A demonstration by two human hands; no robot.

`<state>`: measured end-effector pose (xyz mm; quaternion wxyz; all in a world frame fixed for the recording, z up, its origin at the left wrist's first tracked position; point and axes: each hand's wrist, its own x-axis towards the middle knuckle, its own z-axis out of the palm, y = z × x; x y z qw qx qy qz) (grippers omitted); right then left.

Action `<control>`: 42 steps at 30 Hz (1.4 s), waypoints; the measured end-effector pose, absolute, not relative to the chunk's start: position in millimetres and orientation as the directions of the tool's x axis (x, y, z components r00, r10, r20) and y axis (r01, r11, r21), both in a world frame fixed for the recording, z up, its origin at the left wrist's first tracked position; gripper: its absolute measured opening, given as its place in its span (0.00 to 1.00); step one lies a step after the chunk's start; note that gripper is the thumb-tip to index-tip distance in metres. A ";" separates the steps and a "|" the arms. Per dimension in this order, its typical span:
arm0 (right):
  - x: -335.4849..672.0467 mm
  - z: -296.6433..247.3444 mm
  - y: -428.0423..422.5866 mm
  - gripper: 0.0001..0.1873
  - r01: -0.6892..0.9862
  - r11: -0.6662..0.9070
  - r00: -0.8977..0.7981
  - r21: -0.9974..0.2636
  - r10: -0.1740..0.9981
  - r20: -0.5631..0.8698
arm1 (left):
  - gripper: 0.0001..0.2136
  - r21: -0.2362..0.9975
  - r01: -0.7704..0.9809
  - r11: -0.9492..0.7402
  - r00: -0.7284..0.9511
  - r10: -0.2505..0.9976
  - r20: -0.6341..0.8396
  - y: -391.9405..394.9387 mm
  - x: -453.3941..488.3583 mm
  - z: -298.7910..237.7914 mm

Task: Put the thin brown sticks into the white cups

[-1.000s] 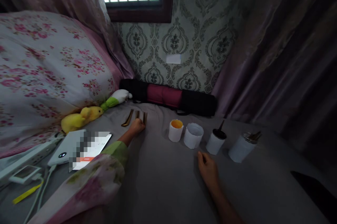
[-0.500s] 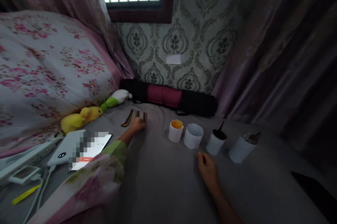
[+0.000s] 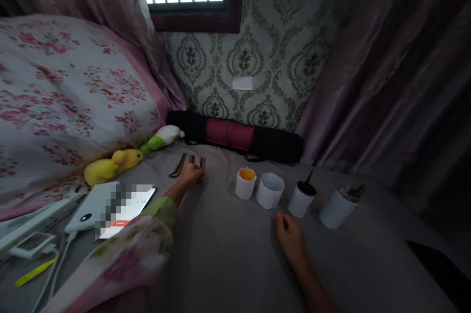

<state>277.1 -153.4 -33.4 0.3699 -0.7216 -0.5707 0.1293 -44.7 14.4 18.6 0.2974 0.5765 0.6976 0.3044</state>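
Observation:
My left hand is low over the grey sheet, its fingers pressed together at the near ends of thin brown sticks. What the fingertips pinch, if anything, is hidden. Another small bundle of sticks shows just behind the knuckles, and a longer bent brown bundle lies to their left. My right hand rests on the sheet, curled closed, with nothing visible in it. In front of it stand a white cup with an orange inside and a wider white cup.
Right of these are a white container with a dark top and a stick and a white jar holding brown sticks. A black and maroon bag lies along the wall. Plush toys, a phone, a power bank and cables lie left.
My left hand has shifted very slightly, its fingers turning a little at the sticks. My right hand stays in place.

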 end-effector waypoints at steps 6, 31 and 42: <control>277.7 -31.3 -153.7 0.23 0.723 -0.078 0.299 -0.686 0.931 0.209 | 0.05 0.955 0.237 0.180 -0.169 0.975 -0.142 8.4 -41.3 21.6; 279.2 -36.7 -151.6 0.23 0.734 -0.099 0.327 -0.672 0.919 0.222 | 0.06 0.893 -0.340 0.295 -0.066 0.940 -0.335 6.6 -30.7 4.6; 280.2 -37.2 -150.8 0.23 0.728 -0.102 0.317 -0.678 0.927 0.201 | 0.08 0.892 -0.372 0.256 -0.058 0.953 -0.298 -1.4 -26.8 -2.8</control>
